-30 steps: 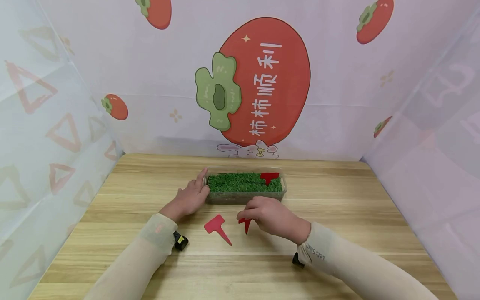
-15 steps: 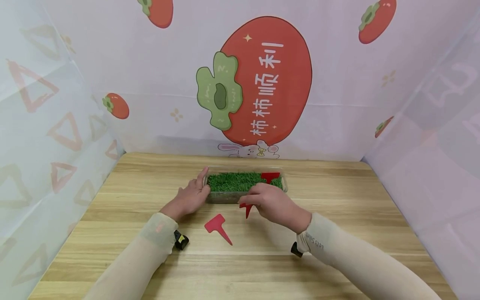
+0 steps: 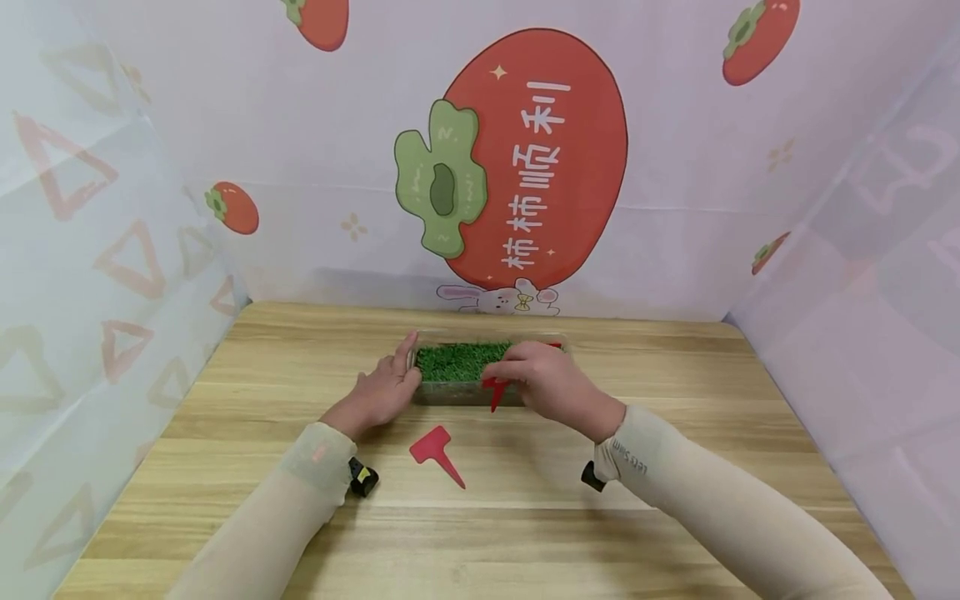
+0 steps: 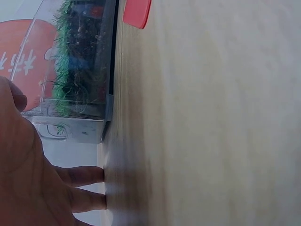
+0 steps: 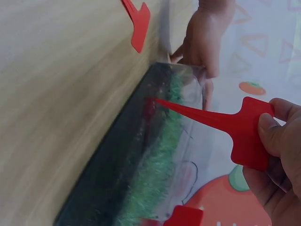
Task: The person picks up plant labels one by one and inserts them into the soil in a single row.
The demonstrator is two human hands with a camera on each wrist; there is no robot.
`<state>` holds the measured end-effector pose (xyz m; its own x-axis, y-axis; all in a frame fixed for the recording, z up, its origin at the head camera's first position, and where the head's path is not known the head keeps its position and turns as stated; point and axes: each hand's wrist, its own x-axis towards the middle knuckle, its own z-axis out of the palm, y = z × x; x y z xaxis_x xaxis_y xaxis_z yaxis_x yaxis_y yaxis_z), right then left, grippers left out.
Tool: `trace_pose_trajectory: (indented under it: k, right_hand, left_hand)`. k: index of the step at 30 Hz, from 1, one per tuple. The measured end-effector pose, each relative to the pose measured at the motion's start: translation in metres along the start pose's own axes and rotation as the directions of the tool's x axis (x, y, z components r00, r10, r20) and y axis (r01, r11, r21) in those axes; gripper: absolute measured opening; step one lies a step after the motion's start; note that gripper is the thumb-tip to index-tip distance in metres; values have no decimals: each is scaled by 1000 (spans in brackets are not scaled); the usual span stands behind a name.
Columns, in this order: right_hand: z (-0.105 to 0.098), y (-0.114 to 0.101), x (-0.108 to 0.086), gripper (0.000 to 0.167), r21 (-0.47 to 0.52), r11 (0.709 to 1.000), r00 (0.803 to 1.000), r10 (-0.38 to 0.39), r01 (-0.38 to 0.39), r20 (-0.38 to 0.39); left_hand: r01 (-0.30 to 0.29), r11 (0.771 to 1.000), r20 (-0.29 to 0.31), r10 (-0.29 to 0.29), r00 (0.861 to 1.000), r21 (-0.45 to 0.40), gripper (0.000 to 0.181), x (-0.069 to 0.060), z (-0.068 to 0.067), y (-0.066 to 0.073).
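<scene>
A clear box filled with green artificial grass stands near the back of the table. My left hand rests at its left end, fingers fairly straight, some fingertips on the table in the left wrist view. My right hand pinches the head of a red T-shaped marker between thumb and fingers, its point hanging at the box's front wall. Another red marker stands in the grass, mostly hidden behind my right hand in the head view. A third red marker lies flat on the table in front.
The wooden table meets a printed backdrop behind the box, with similar cloth at both sides. Black wrist cameras sit below my left wrist and right wrist.
My right hand has moved away from me with its marker, from over the table to the box's front wall, and now covers most of the standing marker. My left hand has stayed in place.
</scene>
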<state>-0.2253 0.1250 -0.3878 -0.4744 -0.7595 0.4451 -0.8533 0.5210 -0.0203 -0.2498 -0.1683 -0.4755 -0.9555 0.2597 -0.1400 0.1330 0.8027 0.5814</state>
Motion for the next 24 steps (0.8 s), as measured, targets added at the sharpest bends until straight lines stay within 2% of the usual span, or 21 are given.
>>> trace_pose_trajectory:
  k: [8,12,16,20,24]
  right_hand:
    - [-14,13,9,36,44,999,997,8,-4,-71]
    - [-17,17,13,33,11,1000,995,14,-13,-95]
    - [-14,21,15,34,10,996,993,86,-85,-84]
    - [-8,24,19,34,34,982,981,187,-186,-55]
    - [-1,27,21,32,12,975,974,224,-223,-23]
  left_hand:
    - [1,1000,11,-1,1000,0,65,1,-3,1]
    - [0,1000,9,0,1000,-5,66,0,-3,3]
    - [-3,1000,4,3,1000,-10,66,-1,-3,3]
    - [-2,1000,2,2,1000,-8,66,-1,-3,4]
    - [-2,1000,8,2,1000,-5,66,-1,-3,3]
